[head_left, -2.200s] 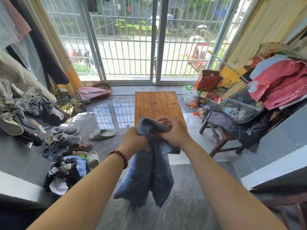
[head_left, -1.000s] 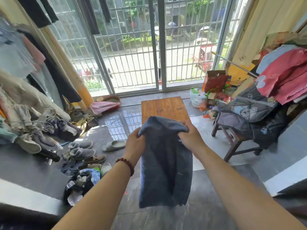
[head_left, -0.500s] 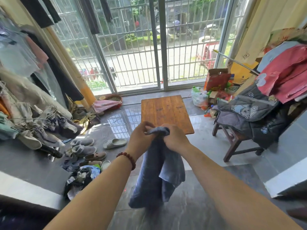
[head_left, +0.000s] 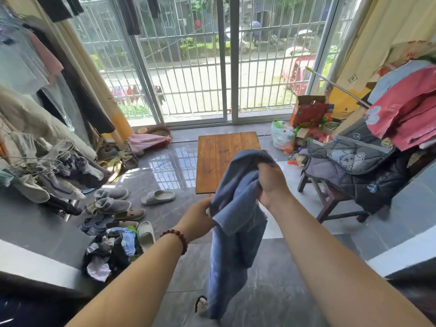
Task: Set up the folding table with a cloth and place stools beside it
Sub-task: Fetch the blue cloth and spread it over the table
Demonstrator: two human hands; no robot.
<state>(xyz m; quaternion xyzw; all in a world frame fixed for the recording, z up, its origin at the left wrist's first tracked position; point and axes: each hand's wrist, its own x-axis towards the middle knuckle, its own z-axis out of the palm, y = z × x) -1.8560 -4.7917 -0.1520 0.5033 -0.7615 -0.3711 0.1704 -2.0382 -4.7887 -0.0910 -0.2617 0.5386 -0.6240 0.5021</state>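
A low wooden folding table (head_left: 221, 156) stands on the tiled floor ahead of me, its top bare. In front of it I hold a blue cloth (head_left: 236, 223) that hangs down towards the floor. My right hand (head_left: 271, 182) grips the cloth's bunched upper end, raised above the table's near edge. Lower and to the left, my left hand (head_left: 199, 217) pinches a fold at the cloth's side. A dark wooden stool (head_left: 330, 201) at the right is buried under quilted covers and clothes.
Shoes and slippers (head_left: 158, 197) and a heap of clothes (head_left: 113, 251) litter the floor on the left. Bags and boxes (head_left: 304, 128) sit by the barred sliding doors (head_left: 226, 67). Hanging garments (head_left: 35, 128) crowd the left side. My sandalled foot (head_left: 201, 303) shows below the cloth.
My hands were together on the bunched cloth. Now the right hand has risen with the upper end and the left has dropped lower along the cloth's side.
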